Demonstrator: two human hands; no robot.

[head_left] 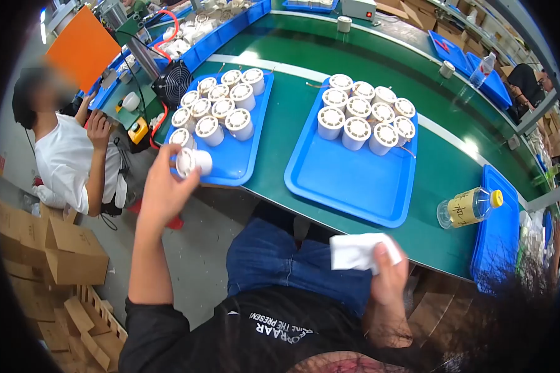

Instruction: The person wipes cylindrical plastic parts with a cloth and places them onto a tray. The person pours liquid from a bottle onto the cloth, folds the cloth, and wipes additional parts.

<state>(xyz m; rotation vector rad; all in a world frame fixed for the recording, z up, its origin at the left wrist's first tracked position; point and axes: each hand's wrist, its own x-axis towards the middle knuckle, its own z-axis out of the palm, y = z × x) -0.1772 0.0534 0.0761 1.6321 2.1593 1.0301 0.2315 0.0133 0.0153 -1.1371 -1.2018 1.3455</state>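
Note:
My left hand (166,189) is closed round a white cylindrical housing (198,163) with a slotted round end, tilted on its side over the near edge of the left blue tray (233,174). Several similar white housings (209,130) stand upright in that tray, slotted tops up. Over my lap, my right hand (389,273) pinches a folded white cloth or tissue (351,252), thumb on top. The middle blue tray (348,186) carries another group of white housings (356,132) at its far end, with thin wires showing at its edges.
A bottle with a yellow cap (463,208) stands on the green table (280,74), beside stacked blue trays (501,230). A black fan (173,82) sits behind the left tray. Another person (74,149) sits at the left. Cardboard boxes (74,248) lie on the floor.

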